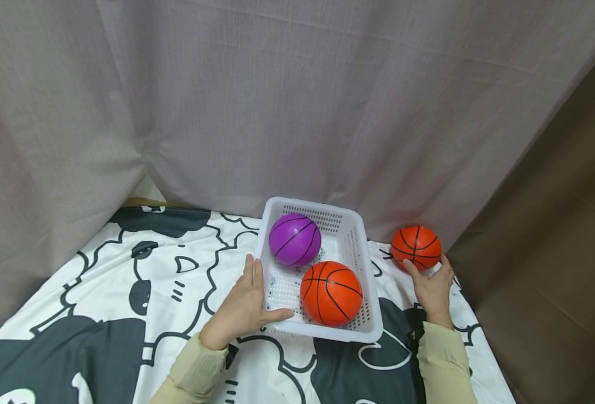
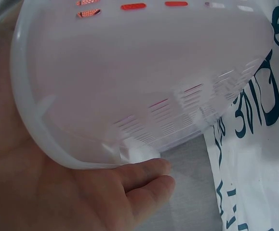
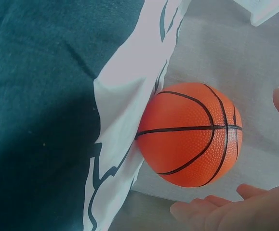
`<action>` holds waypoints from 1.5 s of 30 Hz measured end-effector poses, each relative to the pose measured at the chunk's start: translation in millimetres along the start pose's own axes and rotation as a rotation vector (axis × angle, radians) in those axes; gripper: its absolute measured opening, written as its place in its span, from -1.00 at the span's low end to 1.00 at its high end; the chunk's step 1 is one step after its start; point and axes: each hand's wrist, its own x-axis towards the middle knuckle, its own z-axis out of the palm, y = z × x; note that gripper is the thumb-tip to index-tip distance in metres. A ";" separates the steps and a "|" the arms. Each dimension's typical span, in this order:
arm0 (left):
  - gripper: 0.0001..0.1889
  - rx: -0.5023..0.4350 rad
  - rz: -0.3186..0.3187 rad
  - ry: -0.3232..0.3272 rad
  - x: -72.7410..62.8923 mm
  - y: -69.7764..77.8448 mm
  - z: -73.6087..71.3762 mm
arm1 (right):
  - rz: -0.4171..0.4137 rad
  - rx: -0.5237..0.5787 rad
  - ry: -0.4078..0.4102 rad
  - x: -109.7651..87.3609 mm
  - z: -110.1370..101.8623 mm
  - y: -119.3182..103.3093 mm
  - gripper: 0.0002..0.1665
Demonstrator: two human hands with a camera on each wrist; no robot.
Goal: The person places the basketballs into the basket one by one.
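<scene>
A white plastic basket (image 1: 328, 336) holds a purple ball (image 1: 294, 240) at its back left and a larger orange basketball (image 1: 331, 293) at its front right. My left hand (image 1: 242, 306) rests against the basket's front left corner, fingers straight along the left side and thumb at the front rim. In the left wrist view, the palm lies along the basket's rounded edge (image 2: 43, 142). To the right of the basket, a smaller orange basketball (image 1: 416, 247) sits by the curtain. My right hand (image 1: 435, 289) reaches around its near side, with thumb and fingers (image 3: 197, 211) spread apart.
A white cloth with black cartoon drawings (image 1: 176, 269) covers the table. Grey curtain (image 1: 297, 101) hangs right behind the basket and the smaller ball. Darker brown fabric (image 1: 545, 269) hangs along the right side.
</scene>
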 end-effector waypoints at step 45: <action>0.34 -0.014 -0.001 0.013 1.6 -1.0 2.3 | -0.047 0.011 0.024 25.5 11.0 9.8 0.27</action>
